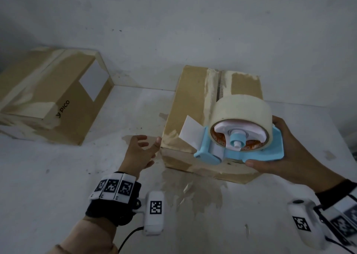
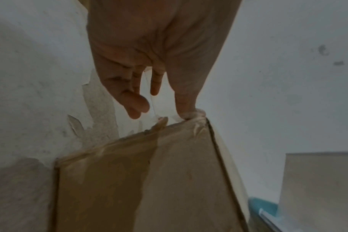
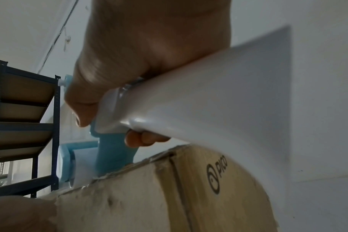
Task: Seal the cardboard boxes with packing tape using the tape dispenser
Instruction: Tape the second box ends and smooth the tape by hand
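A cardboard box (image 1: 190, 107) stands in the middle of the white surface, its top seam partly taped. My right hand (image 1: 289, 157) grips the light-blue tape dispenser (image 1: 257, 151) with its big tape roll (image 1: 241, 108) just above the box's near right part; a white tape tab (image 1: 188, 132) sticks out to the left. My left hand (image 1: 141, 153) is spread open at the box's near left corner, thumb tip touching the corner (image 2: 191, 116). In the right wrist view the hand (image 3: 129, 62) wraps the dispenser (image 3: 113, 150) over the box (image 3: 149, 196).
A second cardboard box (image 1: 48, 97) with a white label and old tape lies at the far left against the wall. Tape residue (image 1: 193, 192) stains the surface in front of the middle box. A dark metal shelf rack (image 3: 24, 125) stands off to one side.
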Motion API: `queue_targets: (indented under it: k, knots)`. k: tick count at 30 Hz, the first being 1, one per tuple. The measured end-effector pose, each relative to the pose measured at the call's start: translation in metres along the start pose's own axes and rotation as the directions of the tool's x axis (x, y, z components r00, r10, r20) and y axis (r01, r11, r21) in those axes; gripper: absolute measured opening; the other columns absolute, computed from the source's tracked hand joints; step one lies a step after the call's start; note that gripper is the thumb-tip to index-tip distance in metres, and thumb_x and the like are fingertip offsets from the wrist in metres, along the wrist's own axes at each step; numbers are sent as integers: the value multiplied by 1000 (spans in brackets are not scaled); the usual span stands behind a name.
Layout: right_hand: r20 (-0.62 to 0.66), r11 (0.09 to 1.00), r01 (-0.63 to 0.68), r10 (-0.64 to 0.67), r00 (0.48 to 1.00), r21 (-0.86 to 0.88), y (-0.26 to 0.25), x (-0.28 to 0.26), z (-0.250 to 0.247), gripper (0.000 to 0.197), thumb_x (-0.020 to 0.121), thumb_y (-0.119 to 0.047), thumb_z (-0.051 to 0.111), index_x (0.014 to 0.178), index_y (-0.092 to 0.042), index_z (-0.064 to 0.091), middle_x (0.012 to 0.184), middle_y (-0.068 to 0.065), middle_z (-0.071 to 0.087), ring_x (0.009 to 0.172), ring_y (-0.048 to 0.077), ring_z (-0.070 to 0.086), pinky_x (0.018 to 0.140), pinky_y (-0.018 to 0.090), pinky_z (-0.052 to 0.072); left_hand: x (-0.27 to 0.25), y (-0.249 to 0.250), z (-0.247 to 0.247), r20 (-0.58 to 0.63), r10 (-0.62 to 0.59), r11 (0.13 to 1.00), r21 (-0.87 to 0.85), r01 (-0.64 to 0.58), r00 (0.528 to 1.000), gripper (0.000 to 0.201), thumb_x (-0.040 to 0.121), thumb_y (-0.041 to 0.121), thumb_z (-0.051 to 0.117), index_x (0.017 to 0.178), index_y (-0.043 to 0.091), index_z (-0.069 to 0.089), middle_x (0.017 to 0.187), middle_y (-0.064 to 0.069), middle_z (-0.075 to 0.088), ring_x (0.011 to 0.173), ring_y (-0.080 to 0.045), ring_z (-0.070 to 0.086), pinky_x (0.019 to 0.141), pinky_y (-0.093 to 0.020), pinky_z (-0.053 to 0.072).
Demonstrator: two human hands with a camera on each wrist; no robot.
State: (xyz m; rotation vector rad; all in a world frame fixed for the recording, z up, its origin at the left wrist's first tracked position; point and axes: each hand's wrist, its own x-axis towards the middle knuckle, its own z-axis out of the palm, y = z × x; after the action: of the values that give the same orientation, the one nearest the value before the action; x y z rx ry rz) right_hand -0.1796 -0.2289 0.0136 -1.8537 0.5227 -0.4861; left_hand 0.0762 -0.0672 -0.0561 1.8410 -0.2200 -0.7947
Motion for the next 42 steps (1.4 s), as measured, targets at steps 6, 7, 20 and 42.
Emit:
queue_targets:
  k: [6, 7, 20, 42]
  knots:
    - [2, 1000, -9, 9, 1000, -21, 0, 0, -1, 83, 37, -60, 83, 106, -66, 37, 105, -31, 58, 94, -4, 60, 72, 13, 52, 3, -10, 9, 55, -160, 987, 41, 158, 986, 37, 90, 28, 56, 121, 15, 41, 101, -9, 59, 67, -14, 54, 55, -24, 41]
    - [-3, 1000, -11, 11, 1000, -21, 0, 0, -2, 85, 36, -60, 83, 106, -65, 36, 105, -30, 59, 93, -4, 60, 72, 14, 52, 2, -12, 10, 72, -186, 982, 48, 183, 980, 38, 91, 28, 55, 123, 14, 42, 95, -6, 60, 68, -14, 54, 56, -23, 41]
    - [-19, 998, -52, 51, 999, -38, -1, -2, -2, 92, 40, -46, 86, 113, -61, 32, 102, -30, 60, 92, -3, 61, 72, 14, 52, -25, 21, 23, 213, 129, 904, 376, -203, 969, 38, 97, 36, 36, 118, 12, 56, 110, -8, 63, 108, -28, 57, 85, -28, 39]
    - [55, 993, -115, 115, 992, 13, -14, 17, 33, 96, 65, 10, 73, 136, -10, 12, 106, -12, 50, 93, -11, 57, 87, 24, 51, -22, 37, 26, 382, 271, 149, 890, -431, 883, 49, 99, 20, 21, 147, 20, 13, 157, 3, 4, 145, -20, -4, 110, -61, 14]
